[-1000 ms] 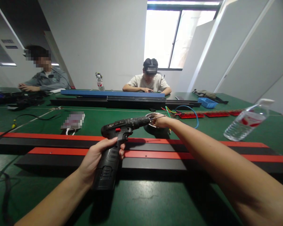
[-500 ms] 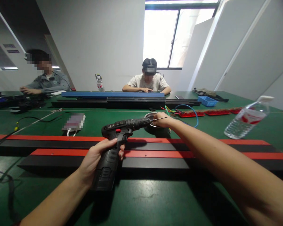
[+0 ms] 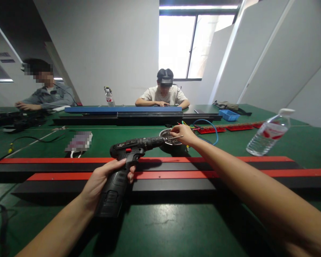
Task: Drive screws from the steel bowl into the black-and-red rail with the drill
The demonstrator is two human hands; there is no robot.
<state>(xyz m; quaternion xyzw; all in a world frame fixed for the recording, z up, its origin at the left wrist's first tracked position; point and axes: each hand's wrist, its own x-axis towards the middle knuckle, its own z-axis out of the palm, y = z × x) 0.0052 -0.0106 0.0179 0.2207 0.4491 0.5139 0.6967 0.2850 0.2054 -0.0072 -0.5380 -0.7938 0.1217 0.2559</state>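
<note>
While the green bench extends across the whole work area, two long black bars with red top strips lie crosswise on it: a near bar and a far bar, parallel to each other. Beyond them lie a long blue profile and several black profiles, also crosswise.

Two co-workers sit on the opposite side: one in a white shirt with a headset, facing the bars, and one in a grey jacket at far left.

The cordless drill is held above the near bar, battery end down, chuck directed to the right. The left grip is wrapped around its handle, thumb along the near side. The water bottle is at right, inclined in the view.

The right grip is above the metal bowl, fingers bent down, fingertips close together; whether they pinch a part cannot be determined. The bowl sits just beyond the far bar. A blue tray is farther back, right of the black profiles.

The drill bit crosses in front of the bowl and the right fingers. Small dark parts lie inside the bowl; their type cannot be determined.
</note>
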